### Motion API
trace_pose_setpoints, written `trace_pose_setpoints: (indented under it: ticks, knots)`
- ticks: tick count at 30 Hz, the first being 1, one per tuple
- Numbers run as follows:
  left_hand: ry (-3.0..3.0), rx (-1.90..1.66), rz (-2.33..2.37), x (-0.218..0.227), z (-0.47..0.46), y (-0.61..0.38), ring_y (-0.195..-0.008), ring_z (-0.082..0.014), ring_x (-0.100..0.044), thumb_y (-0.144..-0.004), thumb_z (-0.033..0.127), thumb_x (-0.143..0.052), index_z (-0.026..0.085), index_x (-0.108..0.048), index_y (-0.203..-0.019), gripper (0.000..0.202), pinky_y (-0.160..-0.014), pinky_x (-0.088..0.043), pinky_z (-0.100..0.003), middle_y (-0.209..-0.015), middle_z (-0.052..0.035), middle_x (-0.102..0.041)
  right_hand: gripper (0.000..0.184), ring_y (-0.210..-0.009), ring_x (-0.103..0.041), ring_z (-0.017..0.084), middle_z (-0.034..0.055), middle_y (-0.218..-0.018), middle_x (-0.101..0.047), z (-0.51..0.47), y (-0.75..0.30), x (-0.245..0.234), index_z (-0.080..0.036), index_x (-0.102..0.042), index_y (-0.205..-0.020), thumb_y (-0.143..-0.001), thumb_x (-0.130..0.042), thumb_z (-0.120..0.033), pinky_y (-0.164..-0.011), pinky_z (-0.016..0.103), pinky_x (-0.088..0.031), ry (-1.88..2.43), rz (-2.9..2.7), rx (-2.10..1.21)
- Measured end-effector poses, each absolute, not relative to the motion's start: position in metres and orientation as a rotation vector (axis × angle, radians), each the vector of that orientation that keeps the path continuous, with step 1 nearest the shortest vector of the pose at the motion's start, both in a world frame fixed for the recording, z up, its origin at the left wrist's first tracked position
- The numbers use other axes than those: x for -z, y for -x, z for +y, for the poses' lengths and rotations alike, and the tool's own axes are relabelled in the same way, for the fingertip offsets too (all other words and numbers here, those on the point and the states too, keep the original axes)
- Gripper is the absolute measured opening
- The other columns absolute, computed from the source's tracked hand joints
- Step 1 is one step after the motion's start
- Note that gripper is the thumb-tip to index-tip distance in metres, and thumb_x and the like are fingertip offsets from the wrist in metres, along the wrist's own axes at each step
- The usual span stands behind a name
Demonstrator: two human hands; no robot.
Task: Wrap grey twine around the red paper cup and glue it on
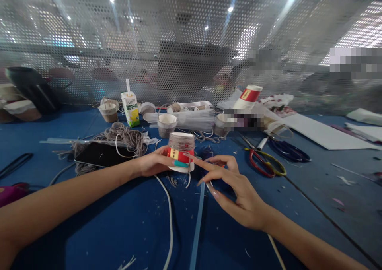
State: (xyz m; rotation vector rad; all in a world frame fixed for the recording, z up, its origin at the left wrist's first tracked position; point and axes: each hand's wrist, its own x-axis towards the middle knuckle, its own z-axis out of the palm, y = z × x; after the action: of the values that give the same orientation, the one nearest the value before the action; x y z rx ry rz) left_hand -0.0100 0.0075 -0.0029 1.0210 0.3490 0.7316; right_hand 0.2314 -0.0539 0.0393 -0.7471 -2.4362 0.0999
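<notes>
A paper cup (179, 155) with a red and yellow band and grey yarn wound around its upper part is gripped at its side by my left hand (156, 160). The thumb, with a turquoise nail, lies across the cup's front. My right hand (235, 186) is just to the right, fingers spread, the index fingertip at the cup's wall. Whether it touches is hard to tell. Behind that hand, a dark blue object with an orange part (220, 165) is mostly hidden. A translucent bluish strip (197, 226) runs from beneath the right fingers toward me.
Grey yarn (127, 136) and a black phone (101, 154) lie left. A drink carton (130, 109) and a yarn-wrapped cup (167, 125) stand behind. Red-and-yellow-handled scissors (264, 164) lie right, near dark blue handles (289, 149). A white cord (170, 222) crosses the front; perforated mesh (191, 43) rises behind.
</notes>
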Motion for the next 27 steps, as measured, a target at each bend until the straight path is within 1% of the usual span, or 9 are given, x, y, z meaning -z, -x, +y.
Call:
trace_pose_setpoints:
  ticks: [3,7,12,16,20,22,27]
  knots:
    - [-1.029,-0.711,0.331,0.0035,0.0076,0.0099,-0.090,-0.0218,-0.069,-0.059,0.018,-0.079,0.013,-0.067,-0.108,0.050,-0.093,-0.046,-0.038,-0.099,-0.0103,-0.074,0.024,-0.107,-0.051,0.023,0.0018,-0.132,-0.061,-0.0547,-0.2306,-0.0405,-0.026,-0.056,-0.098,-0.083,-0.045,-0.011,-0.085,0.042,-0.049,0.736,-2.471,-0.149]
    - [-1.015,-0.703,0.287,0.0044,0.0080,0.0095,-0.088,-0.0189,-0.069,-0.060,0.019,-0.080,0.015,-0.068,-0.108,0.050,-0.090,-0.048,-0.034,-0.096,-0.0074,-0.074,0.025,-0.109,-0.051,0.023,0.0023,-0.136,-0.058,-0.0549,-0.2311,-0.0400,-0.026,-0.056,-0.101,-0.084,-0.046,-0.012,-0.087,0.042,-0.048,0.772,-2.445,-0.156]
    - [-1.019,-0.692,0.298,0.0049,0.0090,0.0096,-0.089,-0.0186,-0.069,-0.058,0.018,-0.080,0.014,-0.068,-0.108,0.051,-0.087,-0.048,-0.031,-0.097,-0.0078,-0.075,0.025,-0.109,-0.050,0.024,0.0024,-0.135,-0.059,-0.0516,-0.2340,-0.0364,-0.026,-0.056,-0.098,-0.081,-0.046,-0.010,-0.087,0.043,-0.047,0.691,-2.458,-0.169]
    - [-1.004,-0.699,0.287,0.0068,0.0102,0.0095,-0.084,-0.0189,-0.069,-0.058,0.019,-0.079,0.014,-0.070,-0.103,0.047,-0.087,-0.048,-0.034,-0.092,-0.0072,-0.075,0.024,-0.106,-0.051,0.023,0.0014,-0.129,-0.064,-0.0505,-0.2330,-0.0362,-0.026,-0.055,-0.094,-0.081,-0.046,-0.008,-0.084,0.043,-0.048,0.685,-2.439,-0.100]
    - [-0.987,-0.700,0.274,0.0085,0.0111,0.0098,-0.086,-0.0195,-0.069,-0.060,0.019,-0.076,0.013,-0.070,-0.103,0.044,-0.090,-0.047,-0.036,-0.092,-0.0072,-0.075,0.022,-0.103,-0.052,0.022,0.0023,-0.122,-0.068,-0.0521,-0.2305,-0.0384,-0.026,-0.056,-0.091,-0.083,-0.046,-0.007,-0.081,0.040,-0.050,0.724,-2.363,-0.010]
    - [-0.982,-0.696,0.261,0.0083,0.0113,0.0102,-0.087,-0.0202,-0.069,-0.061,0.018,-0.074,0.014,-0.069,-0.103,0.043,-0.092,-0.045,-0.037,-0.094,-0.0073,-0.075,0.022,-0.102,-0.052,0.022,0.0020,-0.122,-0.068,-0.0529,-0.2301,-0.0390,-0.026,-0.056,-0.090,-0.084,-0.047,-0.007,-0.079,0.038,-0.050,0.732,-2.339,0.001]
    - [-0.992,-0.696,0.292,0.0069,0.0117,0.0111,-0.095,-0.0230,-0.067,-0.061,0.019,-0.073,0.013,-0.065,-0.114,0.053,-0.096,-0.043,-0.041,-0.103,-0.0102,-0.072,0.022,-0.101,-0.053,0.021,0.0001,-0.124,-0.067,-0.0516,-0.2302,-0.0380,-0.025,-0.057,-0.088,-0.083,-0.047,-0.006,-0.082,0.037,-0.050,0.753,-2.249,0.030]
